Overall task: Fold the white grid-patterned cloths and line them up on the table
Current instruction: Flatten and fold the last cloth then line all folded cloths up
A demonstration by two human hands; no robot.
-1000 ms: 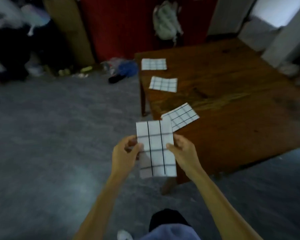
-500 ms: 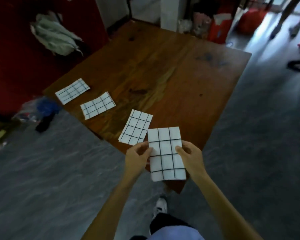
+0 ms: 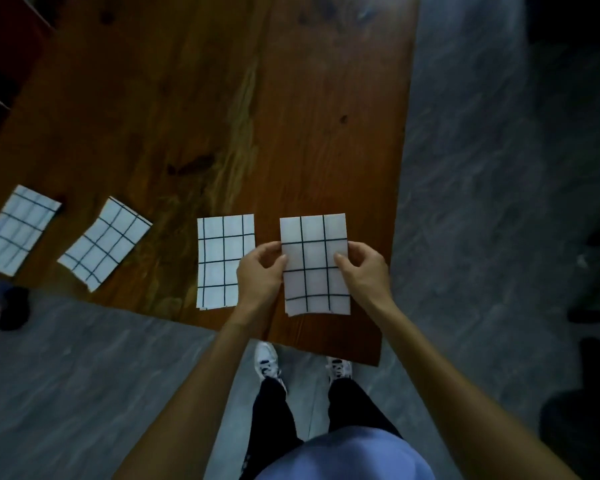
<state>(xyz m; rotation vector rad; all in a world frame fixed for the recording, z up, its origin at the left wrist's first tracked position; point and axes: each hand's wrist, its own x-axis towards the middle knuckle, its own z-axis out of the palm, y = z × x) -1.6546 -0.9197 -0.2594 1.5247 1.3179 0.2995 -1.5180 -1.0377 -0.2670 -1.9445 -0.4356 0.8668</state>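
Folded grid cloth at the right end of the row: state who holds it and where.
Both hands pinch the folded grid cloth: left hand on its left edge, right hand on its right edge.

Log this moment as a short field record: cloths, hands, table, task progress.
cloths on table: three folded cloths in a row near the front edge, far-left cloth, second cloth, third cloth
held cloth: fourth folded cloth, at the row's right end
left hand: pinches its left edge
right hand: pinches its right edge
table: brown wood
progress: fourth cloth not yet released
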